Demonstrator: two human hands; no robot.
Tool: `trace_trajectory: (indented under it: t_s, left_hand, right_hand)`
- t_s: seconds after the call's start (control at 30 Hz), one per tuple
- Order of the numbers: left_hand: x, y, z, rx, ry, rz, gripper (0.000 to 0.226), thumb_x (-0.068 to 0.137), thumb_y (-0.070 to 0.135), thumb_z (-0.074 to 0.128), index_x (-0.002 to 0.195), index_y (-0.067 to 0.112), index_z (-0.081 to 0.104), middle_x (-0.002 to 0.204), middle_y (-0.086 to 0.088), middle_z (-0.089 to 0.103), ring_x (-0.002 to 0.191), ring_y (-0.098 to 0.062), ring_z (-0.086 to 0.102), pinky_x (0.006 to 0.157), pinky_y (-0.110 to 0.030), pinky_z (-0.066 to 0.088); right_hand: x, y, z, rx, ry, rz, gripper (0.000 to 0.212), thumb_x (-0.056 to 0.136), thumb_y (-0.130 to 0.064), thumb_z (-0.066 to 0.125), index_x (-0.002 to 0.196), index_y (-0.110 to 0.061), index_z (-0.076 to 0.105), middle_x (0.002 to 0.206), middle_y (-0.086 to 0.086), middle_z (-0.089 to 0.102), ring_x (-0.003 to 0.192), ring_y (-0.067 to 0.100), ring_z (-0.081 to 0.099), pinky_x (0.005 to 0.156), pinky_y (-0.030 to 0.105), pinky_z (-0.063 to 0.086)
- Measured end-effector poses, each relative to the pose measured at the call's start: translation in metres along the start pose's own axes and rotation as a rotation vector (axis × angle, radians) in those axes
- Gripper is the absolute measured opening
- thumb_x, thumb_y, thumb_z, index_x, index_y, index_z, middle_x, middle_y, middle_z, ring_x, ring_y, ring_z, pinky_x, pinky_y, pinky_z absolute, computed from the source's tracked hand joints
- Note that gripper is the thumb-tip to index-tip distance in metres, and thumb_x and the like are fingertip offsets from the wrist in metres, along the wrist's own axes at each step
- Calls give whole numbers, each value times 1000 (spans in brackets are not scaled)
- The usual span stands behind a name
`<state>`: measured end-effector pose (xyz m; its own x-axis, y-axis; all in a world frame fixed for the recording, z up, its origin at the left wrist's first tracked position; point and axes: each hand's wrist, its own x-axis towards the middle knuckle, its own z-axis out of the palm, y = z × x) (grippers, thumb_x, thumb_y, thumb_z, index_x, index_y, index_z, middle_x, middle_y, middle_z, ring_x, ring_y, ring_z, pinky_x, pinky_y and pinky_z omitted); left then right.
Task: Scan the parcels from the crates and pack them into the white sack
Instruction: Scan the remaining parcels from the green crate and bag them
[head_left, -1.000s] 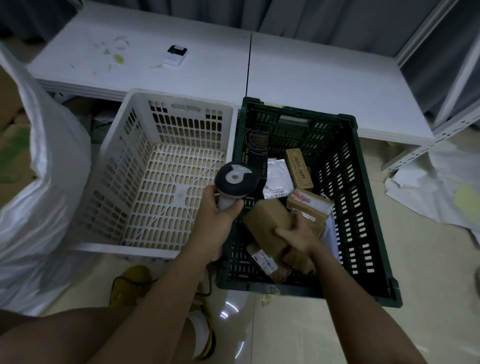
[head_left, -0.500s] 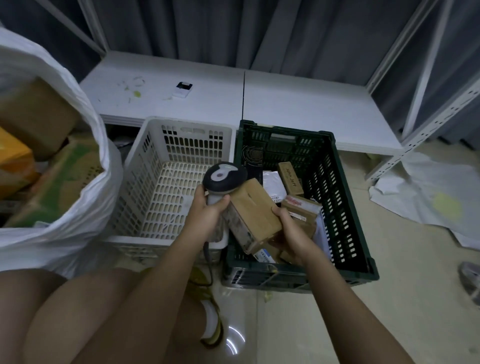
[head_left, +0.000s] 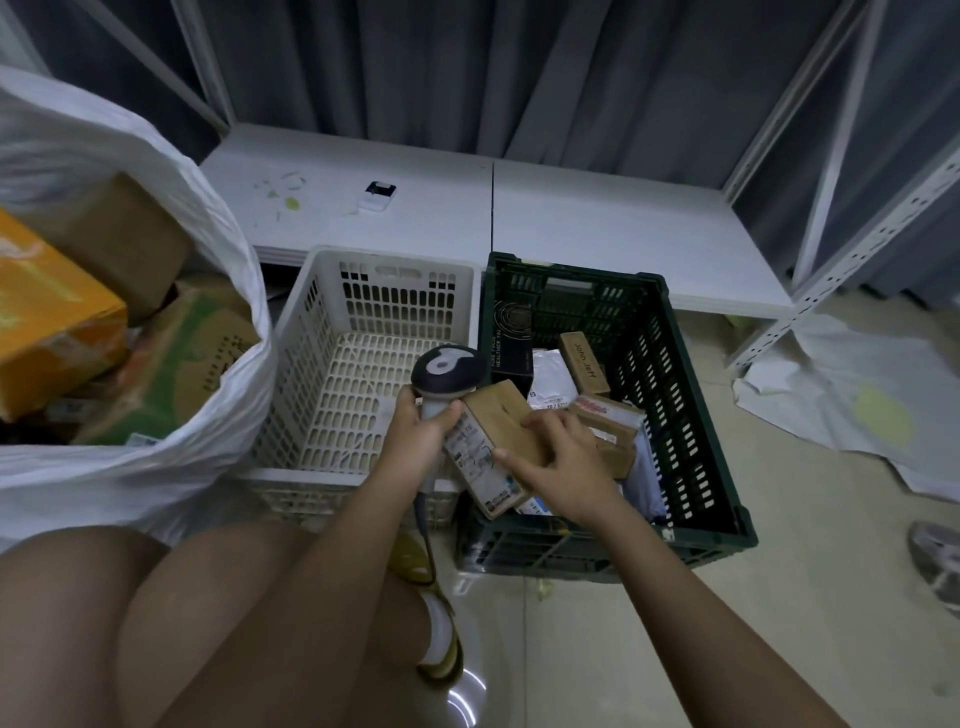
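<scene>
The left hand (head_left: 415, 436) grips the scanner (head_left: 448, 375) just beside a brown parcel (head_left: 496, 441) that the right hand (head_left: 563, 462) holds, fingers curled round it, above the green crate (head_left: 691, 395).

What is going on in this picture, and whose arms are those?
The arms belong to a person wearing a camera on their head, so you see what they see, looking down. Their left hand grips a barcode scanner. Their right hand holds a brown cardboard parcel with its label turned towards the scanner, the fingers lying over the top. Below is a green crate with more parcels in it. Beside it stands a white crate with no parcels showing in it. On the left is the big white sack, already holding boxes. Scanned parcels go in there.
</scene>
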<state>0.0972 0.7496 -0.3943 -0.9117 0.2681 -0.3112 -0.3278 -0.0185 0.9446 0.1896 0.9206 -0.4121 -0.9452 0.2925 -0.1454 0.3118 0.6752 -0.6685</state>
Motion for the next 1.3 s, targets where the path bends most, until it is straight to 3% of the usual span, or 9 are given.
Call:
trace_trajectory:
  t_s: [0.13, 0.3, 0.37, 0.47, 0.53, 0.6, 0.87, 0.97, 1.3]
  left_hand:
    - [-4, 1, 4, 25, -58, -4, 47, 90, 16, 63, 132, 22, 41, 108, 5, 61, 92, -8, 61, 71, -26, 50]
    - [-4, 4, 2, -28, -49, 38, 44, 91, 13, 62, 127, 27, 41, 106, 11, 59, 93, -5, 59, 76, -25, 48]
    - [-2, 7, -1, -38, -18, 50, 47, 91, 14, 62, 131, 26, 40, 105, 16, 57, 97, -8, 58, 82, -29, 47]
    - [0, 7, -5, -68, -5, 41, 54, 91, 15, 62, 138, 22, 37, 115, 8, 60, 105, -15, 59, 90, -35, 49]
    - [1, 6, -6, -70, -29, 26, 56, 90, 16, 63, 139, 23, 37, 117, 6, 61, 104, -15, 61, 87, -36, 51]
    - [1, 5, -5, -62, -51, 19, 53, 90, 16, 64, 136, 25, 39, 115, 7, 62, 100, -11, 62, 81, -33, 52]
    - [-2, 9, -5, -58, -88, 50, 46, 90, 14, 64, 126, 31, 41, 115, 8, 60, 107, -14, 59, 92, -36, 48]
    - [-5, 16, -5, -39, -84, 86, 47, 91, 11, 62, 129, 28, 40, 112, 13, 57, 101, -3, 57, 83, -22, 46]
    - [-8, 22, -16, 104, -132, 123, 50, 91, 15, 62, 136, 23, 40, 123, 8, 57, 113, -12, 55, 98, -32, 43]
  right_hand:
    - [8, -12, 1, -9, 41, 111, 56, 64, -82, 55, 86, -34, 36, 96, -8, 50, 86, 18, 51, 59, 31, 35]
    - [19, -23, -13, 165, -31, 151, 80, 67, -59, 66, 135, -53, 24, 126, 1, 52, 102, 24, 61, 82, 46, 55]
    - [21, -21, -14, 418, 44, 148, 84, 79, -45, 70, 143, -56, 17, 138, 7, 46, 111, 26, 60, 86, 49, 56]
    - [16, -17, -5, 729, 55, 113, 85, 92, -22, 65, 148, -56, 11, 144, 7, 45, 112, 17, 62, 77, 33, 60]
    - [13, -15, 6, 768, 46, 119, 84, 94, -16, 62, 149, -53, 11, 146, 7, 43, 120, 19, 58, 87, 36, 57]
    - [13, -14, 12, 727, 37, 139, 80, 93, -15, 62, 149, -50, 16, 146, 9, 39, 125, 25, 52, 95, 42, 53]
    - [22, -14, 4, 792, 145, 193, 33, 91, -29, 67, 116, -45, 52, 131, 8, 53, 106, 27, 62, 84, 48, 58]
    - [27, -16, -4, 809, 239, 189, 35, 90, -29, 68, 116, -43, 50, 131, 3, 52, 103, 21, 63, 78, 46, 60]
    - [46, -16, -8, 878, 263, 207, 44, 90, -25, 68, 126, -37, 45, 137, 5, 50, 105, 18, 60, 68, 31, 55]
